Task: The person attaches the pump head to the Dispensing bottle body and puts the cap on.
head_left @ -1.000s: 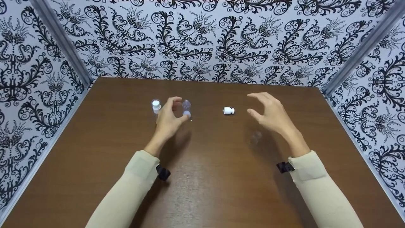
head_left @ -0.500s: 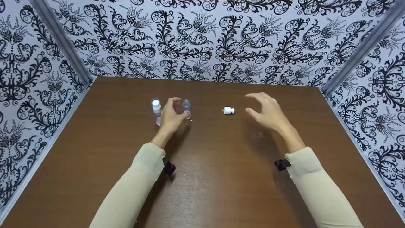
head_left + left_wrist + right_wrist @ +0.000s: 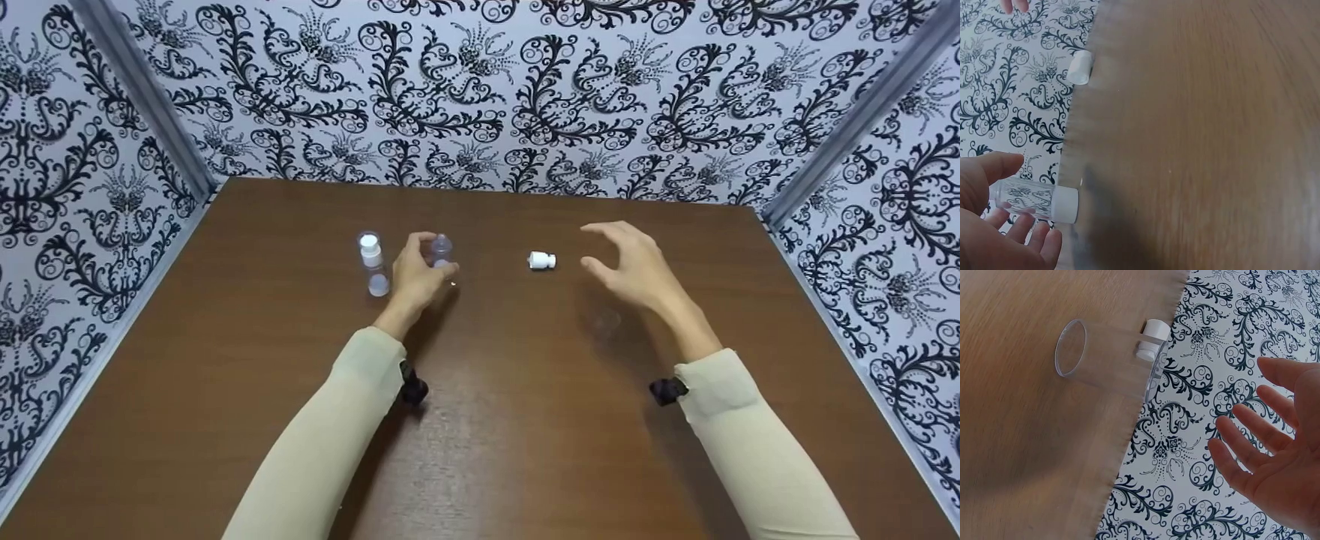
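small bottle (image 3: 542, 260): white | table (image 3: 525, 337): brown | wall (image 3: 480, 90): white, black scrolls | sleeves (image 3: 322, 435): cream

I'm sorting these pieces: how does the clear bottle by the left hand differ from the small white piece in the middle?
The clear bottle is see-through with a white end; the small white piece looks opaque. The bottle appears upright, white end down; the piece lies on its side. The bottle looks longer than the piece. Both are on the brown table and have white parts.
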